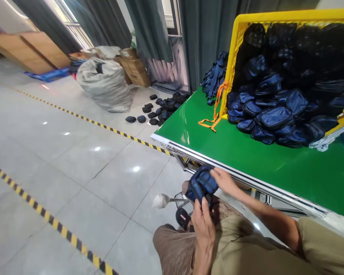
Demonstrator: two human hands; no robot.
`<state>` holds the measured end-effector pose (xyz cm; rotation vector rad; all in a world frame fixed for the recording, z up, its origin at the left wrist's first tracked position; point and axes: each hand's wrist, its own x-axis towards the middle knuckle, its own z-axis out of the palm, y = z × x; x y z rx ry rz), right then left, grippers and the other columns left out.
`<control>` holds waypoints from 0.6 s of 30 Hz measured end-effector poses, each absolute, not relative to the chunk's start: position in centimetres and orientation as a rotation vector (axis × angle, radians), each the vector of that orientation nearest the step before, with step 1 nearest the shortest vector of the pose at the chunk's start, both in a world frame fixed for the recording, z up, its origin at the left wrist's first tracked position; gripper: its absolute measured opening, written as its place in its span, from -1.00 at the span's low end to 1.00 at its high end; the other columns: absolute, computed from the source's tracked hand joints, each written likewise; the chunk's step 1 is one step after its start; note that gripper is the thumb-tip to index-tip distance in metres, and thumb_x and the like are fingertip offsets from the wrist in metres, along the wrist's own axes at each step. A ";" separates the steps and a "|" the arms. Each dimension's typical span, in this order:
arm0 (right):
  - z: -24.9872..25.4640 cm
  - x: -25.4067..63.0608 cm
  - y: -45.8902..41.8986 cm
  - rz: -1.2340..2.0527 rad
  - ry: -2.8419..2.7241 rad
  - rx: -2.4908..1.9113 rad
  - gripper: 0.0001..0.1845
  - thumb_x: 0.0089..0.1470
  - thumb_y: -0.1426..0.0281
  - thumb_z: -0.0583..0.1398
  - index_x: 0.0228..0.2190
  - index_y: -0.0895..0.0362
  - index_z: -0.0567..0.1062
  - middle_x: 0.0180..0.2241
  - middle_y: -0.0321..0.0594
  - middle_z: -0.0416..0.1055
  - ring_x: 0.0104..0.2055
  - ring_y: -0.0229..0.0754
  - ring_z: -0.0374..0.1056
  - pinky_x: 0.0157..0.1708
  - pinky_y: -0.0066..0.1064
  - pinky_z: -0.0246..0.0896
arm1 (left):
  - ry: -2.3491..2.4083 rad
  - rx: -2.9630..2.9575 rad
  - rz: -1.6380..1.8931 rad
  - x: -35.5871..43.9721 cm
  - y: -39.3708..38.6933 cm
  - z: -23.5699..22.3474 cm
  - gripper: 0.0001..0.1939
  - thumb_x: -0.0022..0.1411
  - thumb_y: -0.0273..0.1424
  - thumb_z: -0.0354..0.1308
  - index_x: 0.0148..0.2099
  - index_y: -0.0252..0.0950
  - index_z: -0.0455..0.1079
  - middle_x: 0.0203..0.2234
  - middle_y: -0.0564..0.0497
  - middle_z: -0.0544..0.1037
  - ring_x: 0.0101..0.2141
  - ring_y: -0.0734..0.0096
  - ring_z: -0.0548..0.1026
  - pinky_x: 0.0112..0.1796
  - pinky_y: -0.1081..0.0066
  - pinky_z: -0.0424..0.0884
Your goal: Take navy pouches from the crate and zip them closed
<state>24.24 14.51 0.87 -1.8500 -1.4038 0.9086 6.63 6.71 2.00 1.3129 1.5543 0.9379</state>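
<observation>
Both my hands hold one dark blue pouch (202,185) over my lap, just below the edge of the green table (246,152). My left hand (203,221) grips its near end from below with fingers closed. My right hand (224,180) pinches its far end from the right. A yellow crate (237,42) lies tipped on its side on the table, spilling several matching blue pouches (275,114).
An orange strap (215,114) hangs from the crate onto the table. More pouches (160,109) lie on the floor beside a grey sack (104,82). Cardboard boxes (134,68) stand behind it. Yellow-black tape lines (60,229) cross the tiled floor.
</observation>
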 end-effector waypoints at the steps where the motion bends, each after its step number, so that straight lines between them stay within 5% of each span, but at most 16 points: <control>1: 0.8 25.4 15.1 0.896 -1.336 -1.926 -0.56 0.43 0.07 0.01 -0.47 -0.02 0.18 -0.52 -0.36 0.23 -0.42 -0.11 0.23 -0.39 -0.32 0.09 | 1.514 1.402 0.958 6.6 6.4 2.1 -0.50 0.59 0.06 -0.03 -0.17 -0.18 0.52 -0.41 -0.05 0.57 -0.36 0.21 0.56 -0.26 0.29 0.50; 4: 1.3 27.5 15.6 0.802 -1.440 -1.936 -0.56 0.39 -0.02 0.07 -0.43 -0.03 0.24 -0.51 -0.36 0.27 -0.40 -0.08 0.27 -0.35 -0.30 0.13 | 1.308 1.705 1.010 6.7 6.0 1.8 -0.60 0.64 -0.14 -0.05 0.05 -0.22 0.55 -0.07 -0.21 0.67 0.02 0.10 0.63 0.12 0.14 0.54; 7: 3.0 26.2 14.8 0.725 -1.630 -1.829 -0.63 0.32 -0.04 0.20 -0.14 -0.01 0.43 -0.21 -0.19 0.56 -0.21 0.03 0.47 -0.19 -0.23 0.30 | 1.202 1.837 1.035 6.8 6.1 1.5 -0.67 0.65 -0.30 -0.04 0.18 -0.25 0.50 0.19 -0.25 0.59 0.27 0.12 0.52 0.34 0.03 0.42; 10: 5.5 23.2 14.1 0.645 -1.646 -1.821 -0.63 0.34 -0.01 0.25 -0.02 -0.04 0.48 -0.04 -0.11 0.62 -0.08 0.09 0.55 -0.11 -0.19 0.35 | 1.186 1.777 1.064 6.0 6.1 2.0 -0.71 0.63 -0.31 -0.01 0.11 -0.24 0.52 0.20 -0.26 0.59 0.24 0.12 0.55 0.32 0.05 0.45; 13: 7.8 20.1 14.0 0.621 -1.691 -1.713 -0.68 0.44 0.02 0.18 -0.20 -0.04 0.54 -0.23 -0.17 0.64 -0.21 0.04 0.56 -0.17 -0.22 0.33 | 1.283 1.436 1.131 4.3 6.1 3.1 -0.70 0.60 -0.22 0.05 0.13 -0.24 0.51 0.06 -0.21 0.65 0.10 0.13 0.62 0.16 0.17 0.56; 18: 9.9 14.8 13.7 0.661 -2.211 -1.227 -0.50 0.57 0.09 0.00 -0.31 -0.03 0.57 -0.35 -0.11 0.57 -0.29 -0.01 0.50 -0.24 -0.22 0.26 | 1.635 0.812 1.368 0.9 6.1 4.1 -0.48 0.46 -0.20 0.11 0.37 -0.21 0.28 -0.07 -0.08 0.65 -0.14 0.25 0.64 -0.11 0.36 0.58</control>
